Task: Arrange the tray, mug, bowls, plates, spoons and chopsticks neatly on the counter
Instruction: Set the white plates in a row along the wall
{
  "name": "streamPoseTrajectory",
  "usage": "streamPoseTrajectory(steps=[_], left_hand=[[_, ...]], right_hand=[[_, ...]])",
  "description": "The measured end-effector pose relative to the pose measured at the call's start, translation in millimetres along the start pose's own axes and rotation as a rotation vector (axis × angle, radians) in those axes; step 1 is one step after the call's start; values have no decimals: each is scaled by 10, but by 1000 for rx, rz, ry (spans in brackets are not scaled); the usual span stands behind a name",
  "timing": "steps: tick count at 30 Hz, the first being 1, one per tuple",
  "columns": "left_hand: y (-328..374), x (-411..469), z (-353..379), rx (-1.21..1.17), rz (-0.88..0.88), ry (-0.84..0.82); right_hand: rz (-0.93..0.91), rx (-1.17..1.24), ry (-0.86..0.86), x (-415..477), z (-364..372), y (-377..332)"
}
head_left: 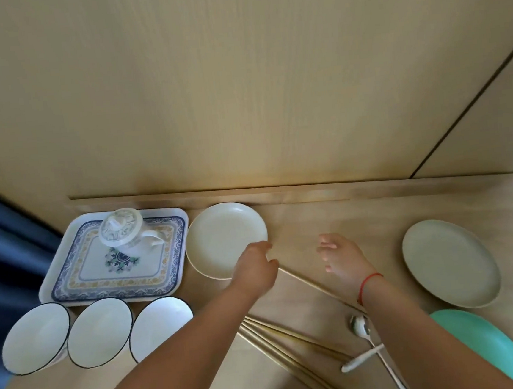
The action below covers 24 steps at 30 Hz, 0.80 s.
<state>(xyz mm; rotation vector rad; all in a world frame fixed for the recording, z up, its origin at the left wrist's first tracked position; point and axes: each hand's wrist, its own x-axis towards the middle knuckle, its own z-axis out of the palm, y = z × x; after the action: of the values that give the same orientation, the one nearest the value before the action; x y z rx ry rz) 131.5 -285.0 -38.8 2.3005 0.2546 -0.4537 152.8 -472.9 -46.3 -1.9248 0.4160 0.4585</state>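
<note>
nearest to us, at the bottom edge, a bundle of golden chopsticks (293,346) lies slanted on the counter (344,214). just right of it a metal spoon (360,325) and a white spoon (361,360) lie crossed over each other. a teal plate (492,350) sits at the right bottom corner, partly behind the right forearm.

the left hand (257,267) reaches forward with its fingers curled down. it overlaps the near right rim of the cream plate (221,237), and it grips the far end of a single chopstick (313,285). this chopstick runs back toward us and goes under the right wrist, which wears a red string (369,286).

the right hand (339,257) is above the counter, near the left one but apart from it. its fingers are loosely bent and hold nothing.

three white bowls (99,332) with dark rims stand in a row at the left, close side by side. behind them is the patterned tray (100,270), with the lidded mug (125,233) upright on its far part. the cream plate is just beside the tray. a grey-green plate (450,264) lies well apart at the right. a blue curtain (4,232) hangs at the far left.
</note>
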Motion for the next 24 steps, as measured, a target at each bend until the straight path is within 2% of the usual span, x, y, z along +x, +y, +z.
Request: streamPoseTrajectory(steps=[11,16,19,24], left_hand=[[755,54,760,-116,107,-209],[990,114,1089,-137,68,-304],[1054,155,1234,-102,46,-342],[1157,209,1403,-53,48,-386]], right_hand=[[62,-251,234,-54,-1314,509],[116,-266,475,-58,-1779,821],[190,-308,568,-33,-1926,955],[379,-373,609,49,-2082,1151]])
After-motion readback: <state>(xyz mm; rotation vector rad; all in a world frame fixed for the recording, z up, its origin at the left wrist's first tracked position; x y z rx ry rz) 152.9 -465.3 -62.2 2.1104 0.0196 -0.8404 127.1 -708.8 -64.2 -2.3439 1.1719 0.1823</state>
